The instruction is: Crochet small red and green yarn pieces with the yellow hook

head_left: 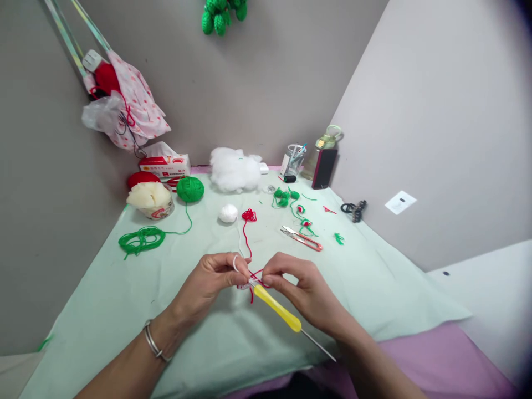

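Over the front middle of the table, my left hand (220,274) is closed in a pinch on a small red-and-white crochet piece (242,286), mostly hidden by the fingers. White yarn loops over its index finger. A crochet hook (277,308) with a yellow handle sticks out of the piece, its metal rear end pointing down to the right; the hook tip is hidden. To the right, my right hand (297,282) pinches red yarn (258,272) close to the piece. Behind the hands lie a white yarn ball (228,213) and a loose red yarn bundle (249,215).
Thread snips (302,238) lie right of centre, near small green crochet bits (282,197). A green yarn ball (190,189), a tub (152,200), white stuffing (235,169), a glass jar (293,160) and a phone (325,168) stand along the back. A dotted bag (139,102) hangs at left.
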Tool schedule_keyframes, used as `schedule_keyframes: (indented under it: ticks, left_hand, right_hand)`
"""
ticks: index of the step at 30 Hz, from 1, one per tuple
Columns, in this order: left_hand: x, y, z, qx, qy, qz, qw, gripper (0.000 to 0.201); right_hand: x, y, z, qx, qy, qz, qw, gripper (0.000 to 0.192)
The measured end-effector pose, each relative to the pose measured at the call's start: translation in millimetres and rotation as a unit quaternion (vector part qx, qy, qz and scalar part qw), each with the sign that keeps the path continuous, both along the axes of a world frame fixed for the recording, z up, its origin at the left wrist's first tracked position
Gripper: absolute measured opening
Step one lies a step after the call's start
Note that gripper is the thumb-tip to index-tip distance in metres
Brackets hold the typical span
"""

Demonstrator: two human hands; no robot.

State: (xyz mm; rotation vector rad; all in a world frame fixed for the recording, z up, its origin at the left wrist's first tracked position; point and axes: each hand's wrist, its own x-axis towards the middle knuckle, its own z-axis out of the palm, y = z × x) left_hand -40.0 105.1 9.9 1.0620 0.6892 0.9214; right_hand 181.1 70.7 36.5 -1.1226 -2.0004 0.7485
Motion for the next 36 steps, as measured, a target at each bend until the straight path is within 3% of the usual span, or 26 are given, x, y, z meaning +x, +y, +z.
schedule_keyframes:
  ticks: [2, 3, 4, 5, 8, 12, 15, 18, 19, 20, 22, 25, 29, 36]
  left_hand:
    - [-2, 2, -0.5, 0.003, -0.003, 0.013, 1.0, 0.026]
    - [-3, 3, -0.7, 0.004, -0.007, 0.022, 1.0, 0.026]
    - [-4, 4, -0.6, 0.005, -0.01, 0.029, 0.999, 0.026]
    - [-4, 4, -0.4, 0.004, -0.014, 0.035, 0.999, 0.027]
    - [-4, 6, 1.7, 0.004, -0.024, 0.046, 0.999, 0.03]
    - [-4, 8, 3.8, 0.007, -0.029, 0.059, 0.998, 0.032]
    - [-4, 10, 2.4, 0.0, -0.024, 0.077, 0.997, 0.032]
    - [-3, 11, -0.6, -0.012, -0.017, 0.099, 0.995, 0.031]
    - [-3, 11, -1.4, -0.017, -0.013, 0.105, 0.994, 0.031]
    - [-3, 11, -2.0, -0.02, -0.011, 0.108, 0.994, 0.031]
    - [-2, 11, -2.4, -0.025, -0.009, 0.106, 0.994, 0.031]
    - [-1, 12, -1.6, -0.024, -0.015, 0.098, 0.995, 0.033]
    - [-1, 15, -0.8, -0.022, -0.014, 0.086, 0.996, 0.031]
    - [-4, 17, -3.7, -0.022, -0.022, 0.09, 0.995, 0.03]
  right_hand:
    - [15, 11, -3.9, -0.02, -0.121, -0.035, 0.992, 0.019]
    - [24, 18, -7.3, -0.001, -0.21, -0.083, 0.974, 0.016]
    - [35, 26, -11.5, 0.026, -0.309, -0.148, 0.939, 0.014]
    - [47, 34, -16.3, 0.03, -0.344, -0.191, 0.919, 0.014]
    - [78, 55, -31.2, 0.026, -0.394, -0.227, 0.89, 0.011]
    - [100, 69, -44.9, 0.02, -0.402, -0.193, 0.895, 0.018]
    - [100, 66, -43.9, 0.018, -0.376, -0.189, 0.907, 0.028]
    - [87, 51, -31.6, -0.021, -0.297, -0.162, 0.941, 0.039]
    - [80, 45, -26.0, -0.095, -0.187, -0.119, 0.971, 0.041]
    - [72, 39, -20.5, -0.173, -0.082, -0.077, 0.978, 0.044]
    - [55, 31, -11.3, -0.307, 0.042, 0.021, 0.951, 0.052]
    - [36, 28, -6.4, -0.409, 0.119, 0.107, 0.899, 0.058]
    - [27, 34, -11.7, -0.441, 0.147, 0.129, 0.876, 0.057]
    - [19, 38, -14.4, -0.459, 0.165, 0.123, 0.864, 0.058]
